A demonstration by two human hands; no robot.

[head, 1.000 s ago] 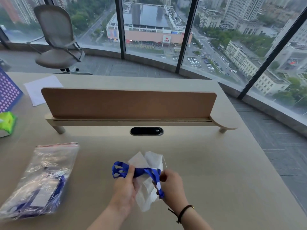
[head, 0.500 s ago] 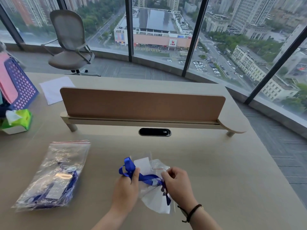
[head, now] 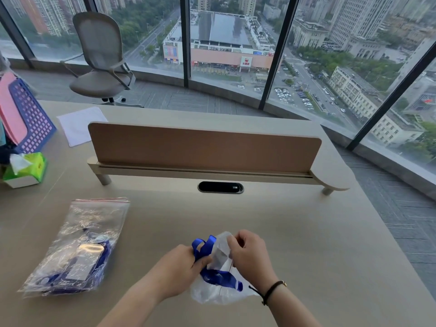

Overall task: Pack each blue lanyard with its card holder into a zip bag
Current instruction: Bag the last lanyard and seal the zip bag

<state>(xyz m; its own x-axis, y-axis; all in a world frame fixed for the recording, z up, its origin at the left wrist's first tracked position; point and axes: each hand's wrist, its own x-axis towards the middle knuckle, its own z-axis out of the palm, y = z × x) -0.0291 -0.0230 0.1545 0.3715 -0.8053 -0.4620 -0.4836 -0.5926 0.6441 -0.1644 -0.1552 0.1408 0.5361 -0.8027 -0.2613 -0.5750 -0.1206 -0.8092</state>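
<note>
1. Nearest the camera, the left hand (head: pixel 179 267) grips the blue lanyard (head: pixel 218 277), fingers curled round the strap where it meets the mouth of the zip bag (head: pixel 212 293). A second ago most of the strap was stretched outside the bag between both hands; now a good length shows blue through the clear plastic, and only a loop stands out above the left hand.
2. The right hand (head: pixel 250 256) pinches the bag's upper edge, fingers curled tight on the plastic, holding the mouth up. It held the strap's end a second ago. I judge the stuffing step well along, with the loop still to go in and the zip still to close.
3. The card holder cannot be made out with certainty; a pale grey patch inside the bag may be it. Whether the bag touches the counter (head: pixel 306 244) is unclear.
4. Well to the left lies a second zip bag (head: pixel 77 246) with a lanyard and card holder inside, blurred. It seems to be a pack already done.
5. Farther off, a tissue pack (head: pixel 26 168) and a perforated basket (head: pixel 30 121) sit at the left edge, the basket cut off by the frame. The divider panel (head: pixel 203 152) hides the counter just behind it.
</note>
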